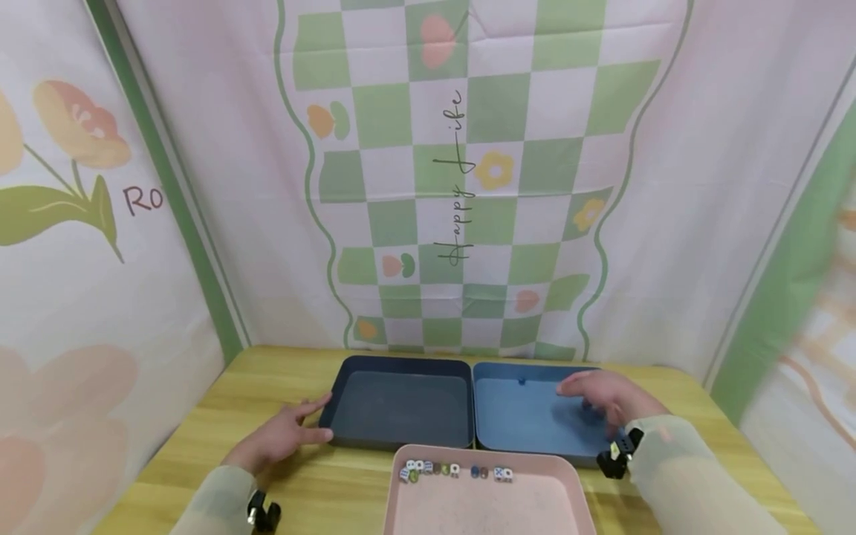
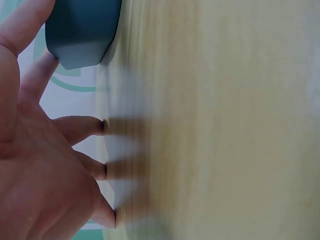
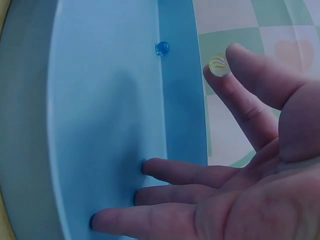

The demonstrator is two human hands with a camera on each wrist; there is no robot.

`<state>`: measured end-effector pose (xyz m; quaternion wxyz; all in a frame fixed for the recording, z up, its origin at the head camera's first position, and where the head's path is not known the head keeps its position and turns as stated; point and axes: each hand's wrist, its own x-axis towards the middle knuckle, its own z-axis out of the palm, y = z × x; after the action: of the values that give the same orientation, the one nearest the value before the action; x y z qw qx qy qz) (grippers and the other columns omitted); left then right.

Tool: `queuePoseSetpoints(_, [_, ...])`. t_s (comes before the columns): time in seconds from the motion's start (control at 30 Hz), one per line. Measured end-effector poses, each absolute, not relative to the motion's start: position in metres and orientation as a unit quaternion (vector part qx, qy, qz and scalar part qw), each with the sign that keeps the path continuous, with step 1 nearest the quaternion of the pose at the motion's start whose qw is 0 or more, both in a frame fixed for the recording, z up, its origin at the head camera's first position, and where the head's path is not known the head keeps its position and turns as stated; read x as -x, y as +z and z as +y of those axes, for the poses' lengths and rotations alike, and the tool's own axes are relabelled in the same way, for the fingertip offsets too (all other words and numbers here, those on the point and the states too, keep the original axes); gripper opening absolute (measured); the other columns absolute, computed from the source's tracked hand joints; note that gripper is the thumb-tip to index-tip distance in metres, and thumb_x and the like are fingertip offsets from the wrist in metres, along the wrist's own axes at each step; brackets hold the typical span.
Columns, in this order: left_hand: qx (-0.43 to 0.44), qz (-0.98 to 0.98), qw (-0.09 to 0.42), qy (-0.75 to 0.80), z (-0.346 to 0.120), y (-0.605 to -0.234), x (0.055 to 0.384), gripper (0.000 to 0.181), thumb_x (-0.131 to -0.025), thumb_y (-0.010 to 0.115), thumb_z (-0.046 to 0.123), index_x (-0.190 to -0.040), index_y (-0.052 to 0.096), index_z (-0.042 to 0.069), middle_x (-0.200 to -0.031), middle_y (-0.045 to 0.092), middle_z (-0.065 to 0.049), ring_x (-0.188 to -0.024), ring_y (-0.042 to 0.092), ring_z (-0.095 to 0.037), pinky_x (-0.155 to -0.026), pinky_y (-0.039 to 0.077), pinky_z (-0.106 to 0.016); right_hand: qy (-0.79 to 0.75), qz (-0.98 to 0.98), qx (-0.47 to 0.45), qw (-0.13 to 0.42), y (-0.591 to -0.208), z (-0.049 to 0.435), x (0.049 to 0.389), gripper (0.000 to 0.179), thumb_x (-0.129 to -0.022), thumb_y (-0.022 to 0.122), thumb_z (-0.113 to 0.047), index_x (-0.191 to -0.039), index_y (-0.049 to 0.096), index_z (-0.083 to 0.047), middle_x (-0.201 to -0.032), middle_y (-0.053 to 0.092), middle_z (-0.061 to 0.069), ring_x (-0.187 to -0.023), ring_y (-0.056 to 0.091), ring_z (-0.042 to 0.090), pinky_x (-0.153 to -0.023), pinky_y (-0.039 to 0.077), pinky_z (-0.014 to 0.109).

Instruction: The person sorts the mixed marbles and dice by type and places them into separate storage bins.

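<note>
In the right wrist view, my right hand (image 3: 255,170) pinches a clear marble (image 3: 218,65) with yellow swirls between thumb and index finger. The other three fingers reach down, tips at the floor of the blue tray (image 1: 535,416). A blue marble (image 3: 162,48) lies by that tray's far wall. On the left, my left hand (image 1: 284,438) is spread, its thumb and index finger against the left end of the dark tray (image 1: 401,401). Its other fingertips rest on the wooden table in the left wrist view.
A pink tray (image 1: 495,505) stands in front, overlapping the front edges of both other trays in the head view. Along its far side lie several dice (image 1: 498,474) and marbles (image 1: 445,469). A checked cloth (image 1: 441,223) hangs behind the wooden table (image 1: 321,490).
</note>
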<state>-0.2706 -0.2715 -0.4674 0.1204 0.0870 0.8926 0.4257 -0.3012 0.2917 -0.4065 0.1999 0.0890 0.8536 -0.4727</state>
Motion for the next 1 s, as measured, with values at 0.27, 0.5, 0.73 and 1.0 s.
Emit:
queuePoseSetpoints(0.27, [-0.083,0.897,0.119,0.418,-0.271,-0.466,0.273,0.081,-0.085,0.077,0.044,-0.154,0.040,0.024,-0.158,0.019,-0.028,-0.141,-0.007,-0.056,-0.105,-0.005,-0.073,-0.481,0.848,-0.113,0.192,-0.407,0.288,0.306,0.058,-0.095,0.068,-0.031,-0.137,0.051,0.005,-0.142,0.022,0.048,-0.129,0.015,0.068,-0.081,0.038,0.079])
queuePoseSetpoints(0.5, [-0.080,0.895,0.125,0.421,-0.269,-0.463,0.272,0.081,-0.086,0.076,0.044,-0.155,0.040,0.023,-0.158,0.019,-0.028,-0.141,-0.006,-0.056,-0.105,-0.003,-0.073,-0.464,0.856,-0.115,0.198,-0.405,0.287,0.311,0.057,-0.098,0.062,-0.028,-0.140,0.046,0.008,-0.140,0.023,0.051,-0.127,0.014,0.073,-0.086,0.035,0.080])
queuePoseSetpoints(0.73, [-0.083,0.891,0.131,0.428,-0.268,-0.461,0.270,0.081,-0.087,0.076,0.042,-0.155,0.038,0.022,-0.159,0.019,-0.027,-0.142,-0.006,-0.055,-0.105,-0.005,-0.073,-0.475,0.844,-0.148,0.199,-0.407,0.287,0.312,0.062,-0.099,0.062,-0.031,-0.143,0.042,0.007,-0.141,0.024,0.050,-0.129,0.015,0.070,-0.093,0.031,0.078])
queuePoseSetpoints(1.0, [-0.081,0.891,0.131,0.427,-0.269,-0.462,0.269,0.081,-0.086,0.077,0.042,-0.155,0.039,0.022,-0.159,0.020,-0.025,-0.142,-0.007,-0.055,-0.105,-0.005,-0.073,-0.493,0.831,-0.178,0.188,-0.407,0.288,0.306,0.096,-0.094,0.066,-0.045,-0.150,0.016,0.014,-0.143,0.023,0.047,-0.134,0.016,0.064,-0.096,0.032,0.075])
